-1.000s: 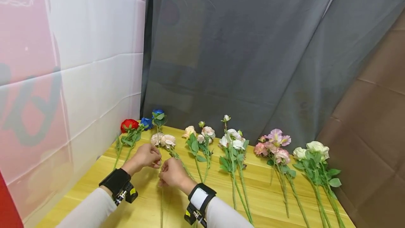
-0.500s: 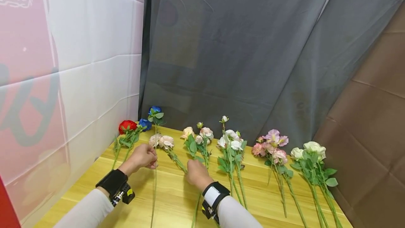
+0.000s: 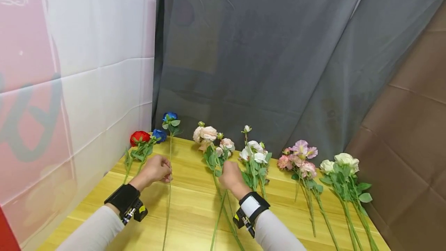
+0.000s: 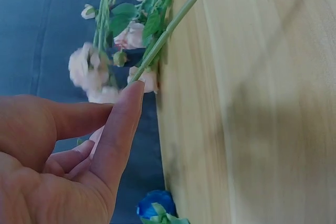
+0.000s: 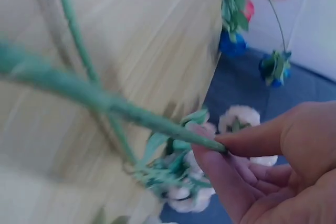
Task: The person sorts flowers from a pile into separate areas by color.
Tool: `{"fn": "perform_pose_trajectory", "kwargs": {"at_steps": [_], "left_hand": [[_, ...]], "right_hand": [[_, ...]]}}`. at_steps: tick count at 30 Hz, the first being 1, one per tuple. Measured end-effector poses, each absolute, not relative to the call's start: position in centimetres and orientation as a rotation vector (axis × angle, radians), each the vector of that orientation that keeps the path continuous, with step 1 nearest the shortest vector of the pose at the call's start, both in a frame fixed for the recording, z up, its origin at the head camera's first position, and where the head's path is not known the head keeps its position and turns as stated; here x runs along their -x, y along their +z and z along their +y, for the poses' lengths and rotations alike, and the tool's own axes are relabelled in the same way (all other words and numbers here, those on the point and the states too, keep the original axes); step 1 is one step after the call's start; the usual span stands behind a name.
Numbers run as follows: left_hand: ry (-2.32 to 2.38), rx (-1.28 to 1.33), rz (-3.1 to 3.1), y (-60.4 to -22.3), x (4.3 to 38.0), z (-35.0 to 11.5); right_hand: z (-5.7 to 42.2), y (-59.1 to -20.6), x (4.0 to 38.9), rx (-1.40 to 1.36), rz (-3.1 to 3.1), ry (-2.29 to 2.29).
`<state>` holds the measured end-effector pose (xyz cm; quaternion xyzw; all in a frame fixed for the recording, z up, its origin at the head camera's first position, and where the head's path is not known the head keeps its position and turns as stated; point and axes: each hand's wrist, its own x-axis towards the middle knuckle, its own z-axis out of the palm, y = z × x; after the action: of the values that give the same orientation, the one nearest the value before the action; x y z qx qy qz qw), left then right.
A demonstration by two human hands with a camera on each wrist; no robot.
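My left hand (image 3: 156, 169) pinches the thin green stem (image 4: 173, 27) of a blue rose (image 3: 170, 117) between thumb and forefinger. The bloom stands above the back edge of the table, its stem running down toward the front. My right hand (image 3: 232, 179) pinches another green stem (image 5: 142, 116) between thumb and finger. That stem belongs to a pale pink flower spray (image 3: 208, 133), whose blooms overlap a peach-pink bunch (image 3: 227, 145) in the head view. A second blue rose (image 3: 159, 135) lies beside a red flower (image 3: 140, 138), left of my left hand.
Along the wooden table (image 3: 191, 212) lie white flowers (image 3: 257, 153), pink and lilac flowers (image 3: 302, 156) and cream roses (image 3: 345, 164), stems toward the front. A grey curtain (image 3: 244, 57) hangs behind, a white printed sheet (image 3: 108, 49) at left and a brown one (image 3: 404, 146) at right.
My right hand has left the blue rose's stem and carried the pale pink flower spray rightward from behind that rose to the peach-pink bunch. My left hand keeps its pinch, almost still.
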<state>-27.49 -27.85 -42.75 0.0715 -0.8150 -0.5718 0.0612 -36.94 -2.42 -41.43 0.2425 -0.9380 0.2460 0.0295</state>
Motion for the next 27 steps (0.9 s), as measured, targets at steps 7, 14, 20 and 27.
{"fn": "perform_pose_trajectory", "kwargs": {"at_steps": [7, 14, 20, 27], "left_hand": [[-1.723, -0.237, -2.491, -43.6, 27.3, -27.3], [-1.692, -0.22, -2.531, -43.8, 27.2, -27.0], [-1.703, -0.235, -2.541, -43.7, 27.5, -27.3], [-1.706, -0.246, -2.531, -43.8, 28.5, -26.6]], "right_hand": [[-0.7, -43.9, 37.8, -0.602, -2.883, 0.81], [-0.1, -44.9, 38.2, -0.504, -3.055, 0.682], [-0.1, -43.9, 38.6, -0.495, -3.039, 0.504], [-2.6, -42.5, 36.7, -0.649, -2.775, 0.364]]}}
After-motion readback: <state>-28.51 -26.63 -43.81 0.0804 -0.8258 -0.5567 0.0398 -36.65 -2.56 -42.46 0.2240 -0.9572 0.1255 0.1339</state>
